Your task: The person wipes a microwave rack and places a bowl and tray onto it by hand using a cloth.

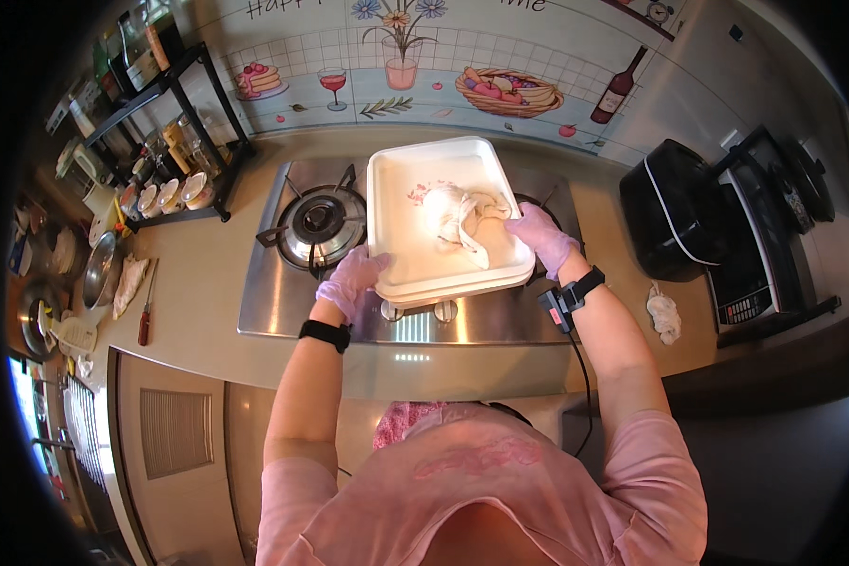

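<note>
Before me, over the steel gas cooktop (311, 311), is a white rectangular tray (396, 262), tilted a little, whose doubled front rim suggests stacked trays. My left hand (354, 281), in a thin purple glove, grips its front left corner with the thumb over the rim. On the right side, my gloved right hand (543, 237) holds the edge near the front corner. A crumpled whitish cloth (463, 216) lies inside the tray, beside a red printed pattern (424, 192) on the tray's bottom. The tray and my right hand partly cover the right burner.
The left burner (318, 216) has a raised pan support. A black rack (219, 134) of bottles and jars stands left, near a red-handled pointed tool (145, 318) and a metal bowl (103, 269). To the right are a black appliance (668, 212), a microwave (743, 255) and a bunched cloth (663, 313).
</note>
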Demonstrator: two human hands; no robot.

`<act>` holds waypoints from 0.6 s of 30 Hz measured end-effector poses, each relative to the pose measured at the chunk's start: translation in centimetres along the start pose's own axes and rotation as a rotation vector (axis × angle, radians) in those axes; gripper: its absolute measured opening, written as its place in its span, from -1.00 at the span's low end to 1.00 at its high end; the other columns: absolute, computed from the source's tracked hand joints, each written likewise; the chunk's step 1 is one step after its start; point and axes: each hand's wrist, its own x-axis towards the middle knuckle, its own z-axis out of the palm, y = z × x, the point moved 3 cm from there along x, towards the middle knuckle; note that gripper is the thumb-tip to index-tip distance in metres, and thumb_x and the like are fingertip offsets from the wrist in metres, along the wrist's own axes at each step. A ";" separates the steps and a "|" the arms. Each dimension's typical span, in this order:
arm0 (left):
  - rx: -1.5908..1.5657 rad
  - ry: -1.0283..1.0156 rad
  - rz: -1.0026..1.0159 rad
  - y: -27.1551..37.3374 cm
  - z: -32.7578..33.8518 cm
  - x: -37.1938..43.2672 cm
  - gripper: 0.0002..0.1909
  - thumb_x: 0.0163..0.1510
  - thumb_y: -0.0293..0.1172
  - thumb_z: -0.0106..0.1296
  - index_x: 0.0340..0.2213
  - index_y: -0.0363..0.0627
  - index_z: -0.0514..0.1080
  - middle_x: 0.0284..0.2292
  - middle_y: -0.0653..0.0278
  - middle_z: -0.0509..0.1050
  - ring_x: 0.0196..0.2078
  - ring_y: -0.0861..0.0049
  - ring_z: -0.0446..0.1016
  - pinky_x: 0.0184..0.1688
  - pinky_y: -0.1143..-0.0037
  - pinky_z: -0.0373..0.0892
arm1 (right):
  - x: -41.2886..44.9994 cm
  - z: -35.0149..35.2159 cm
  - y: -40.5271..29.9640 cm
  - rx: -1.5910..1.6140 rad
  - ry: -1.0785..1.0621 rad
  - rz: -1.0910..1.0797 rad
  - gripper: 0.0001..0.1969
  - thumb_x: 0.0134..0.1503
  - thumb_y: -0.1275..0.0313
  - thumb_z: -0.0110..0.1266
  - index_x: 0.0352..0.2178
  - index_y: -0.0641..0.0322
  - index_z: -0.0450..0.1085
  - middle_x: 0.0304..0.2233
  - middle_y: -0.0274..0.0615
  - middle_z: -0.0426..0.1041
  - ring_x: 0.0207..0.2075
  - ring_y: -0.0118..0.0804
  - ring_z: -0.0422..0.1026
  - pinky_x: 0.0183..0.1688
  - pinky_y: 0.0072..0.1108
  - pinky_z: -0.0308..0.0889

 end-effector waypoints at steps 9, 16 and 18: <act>-0.045 -0.138 -0.131 -9.1 2.2 5.7 -0.49 0.06 -0.21 -0.11 -0.06 -0.35 0.14 -0.27 0.01 0.40 -0.23 0.35 0.40 -0.23 0.50 0.32 | 0.9 0.7 1.0 0.274 -0.015 -0.004 -0.66 -0.10 0.50 -0.02 -0.24 0.45 0.30 -0.35 -0.07 0.41 -0.32 -0.31 0.39 -0.26 -0.58 0.29; -0.959 -0.167 -0.263 -4.7 2.7 4.6 -0.61 0.08 -0.48 -0.16 -0.03 -0.23 0.12 -0.12 0.13 0.33 -0.08 0.40 0.33 -0.04 0.46 0.29 | 2.5 1.5 4.3 0.602 -0.226 -0.028 -0.47 -0.25 0.69 -0.15 -0.11 0.44 0.21 -0.19 -0.15 0.36 -0.21 -0.35 0.36 -0.08 -0.61 0.24; -0.893 -0.198 -0.168 -4.6 2.7 4.3 -0.54 0.05 -0.55 -0.18 0.01 -0.18 0.05 -0.07 0.11 0.26 -0.04 0.36 0.30 -0.03 0.41 0.29 | 1.7 1.4 3.1 0.604 -0.217 -0.010 -0.46 -0.25 0.69 -0.16 -0.09 0.44 0.19 -0.17 -0.15 0.34 -0.17 -0.35 0.34 -0.05 -0.60 0.21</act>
